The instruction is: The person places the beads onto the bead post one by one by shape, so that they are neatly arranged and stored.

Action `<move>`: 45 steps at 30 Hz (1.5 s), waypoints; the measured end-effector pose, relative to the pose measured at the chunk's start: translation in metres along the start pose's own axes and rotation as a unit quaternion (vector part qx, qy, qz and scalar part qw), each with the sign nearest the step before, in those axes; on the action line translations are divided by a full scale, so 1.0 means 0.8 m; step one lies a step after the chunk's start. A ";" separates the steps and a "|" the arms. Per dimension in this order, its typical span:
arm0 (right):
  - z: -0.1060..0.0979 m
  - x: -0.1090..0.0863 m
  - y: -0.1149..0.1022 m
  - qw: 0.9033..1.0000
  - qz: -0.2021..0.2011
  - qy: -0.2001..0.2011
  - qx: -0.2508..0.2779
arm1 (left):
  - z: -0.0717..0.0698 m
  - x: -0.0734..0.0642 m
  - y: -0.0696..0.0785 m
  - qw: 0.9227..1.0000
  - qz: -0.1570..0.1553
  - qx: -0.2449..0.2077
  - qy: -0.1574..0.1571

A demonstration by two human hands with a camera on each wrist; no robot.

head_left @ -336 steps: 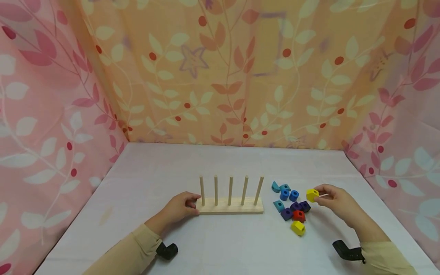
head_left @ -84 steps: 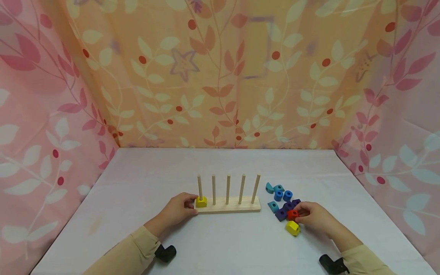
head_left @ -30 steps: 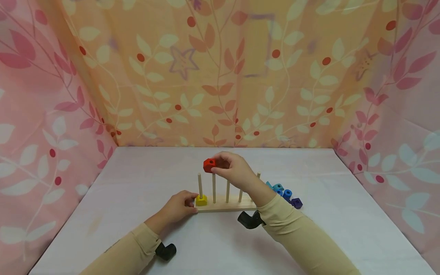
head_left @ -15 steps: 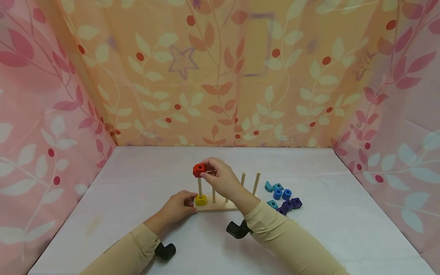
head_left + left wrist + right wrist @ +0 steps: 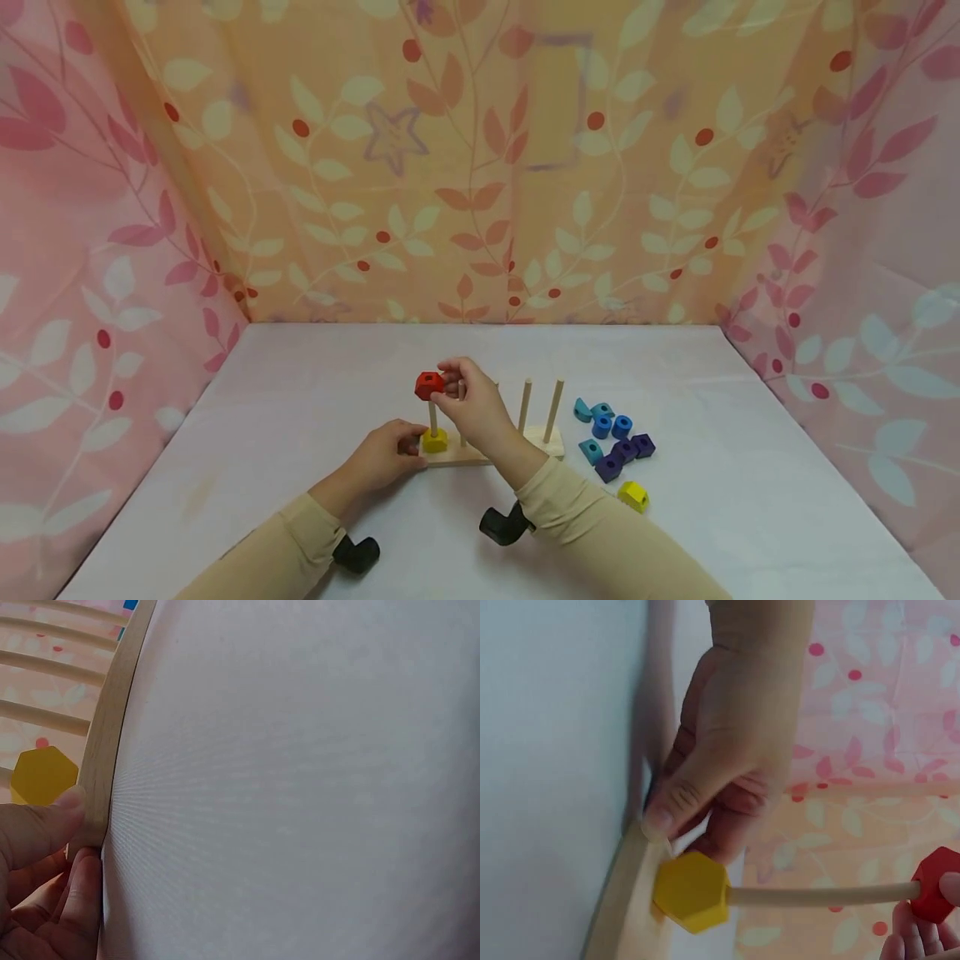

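Observation:
In the head view, my left hand point(image 5: 382, 457) grips the left end of a wooden peg board point(image 5: 553, 443). The left wrist view shows its thumb on the base point(image 5: 112, 735). A yellow faceted bead point(image 5: 434, 442) sits at the bottom of the leftmost peg. With thumb and fingers, my right hand point(image 5: 480, 412) pinches a red faceted bead point(image 5: 429, 385) at the top end of that same peg. The right wrist view has the peg point(image 5: 821, 895) running from the yellow bead to the red bead point(image 5: 936, 885). My right hand and forearm hide part of the board.
Right of the board lie loose beads: teal half-rounds point(image 5: 591, 452), blue cylinders point(image 5: 622, 427), purple blocks point(image 5: 609, 467) and another yellow bead point(image 5: 633, 497). Patterned cloth point(image 5: 480, 167) walls the white tabletop point(image 5: 712, 400) at the back and both sides.
One yellow bead went from the right hand onto the leftmost peg. The right hand then took the red bead from the pile, carried it left, and lowered it slightly. The left hand stayed on the board.

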State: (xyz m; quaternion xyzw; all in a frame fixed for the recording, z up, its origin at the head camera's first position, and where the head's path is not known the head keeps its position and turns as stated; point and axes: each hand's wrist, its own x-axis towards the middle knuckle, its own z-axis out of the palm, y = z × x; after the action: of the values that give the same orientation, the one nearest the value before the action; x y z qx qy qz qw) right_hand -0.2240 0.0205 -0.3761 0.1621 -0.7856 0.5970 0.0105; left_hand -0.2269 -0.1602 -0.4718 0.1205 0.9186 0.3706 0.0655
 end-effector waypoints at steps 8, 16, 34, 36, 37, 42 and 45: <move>0.017 -0.014 0.024 0.999 0.032 0.021 0.028 | 0.002 -0.005 -0.006 1.000 -0.017 -0.004 0.003; 0.029 -0.022 0.050 0.999 0.044 0.029 -0.011 | 0.002 -0.009 -0.004 1.000 -0.008 -0.003 0.017; 0.032 -0.028 0.087 0.997 0.063 0.030 -0.013 | 0.002 -0.006 0.001 0.999 0.026 0.000 0.026; 0.033 -0.027 0.090 0.998 0.056 0.031 -0.013 | 0.003 -0.004 0.000 0.999 0.031 -0.001 0.028; 0.033 -0.026 0.091 0.998 0.056 0.031 -0.011 | 0.003 -0.003 0.000 0.999 0.033 -0.002 0.030; 0.033 -0.025 0.092 0.998 0.060 0.030 0.002 | 0.003 -0.001 -0.001 0.999 0.034 -0.002 0.031; 0.032 -0.027 0.091 0.998 0.060 0.028 0.009 | 0.003 -0.002 -0.001 0.999 0.027 -0.002 0.032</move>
State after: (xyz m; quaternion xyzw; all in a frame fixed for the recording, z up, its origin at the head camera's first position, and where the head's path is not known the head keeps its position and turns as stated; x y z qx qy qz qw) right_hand -0.2185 0.0184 -0.4557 0.0980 -0.7880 0.6078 -0.0047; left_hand -0.2252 -0.1592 -0.4739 0.1332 0.9160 0.3774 0.0262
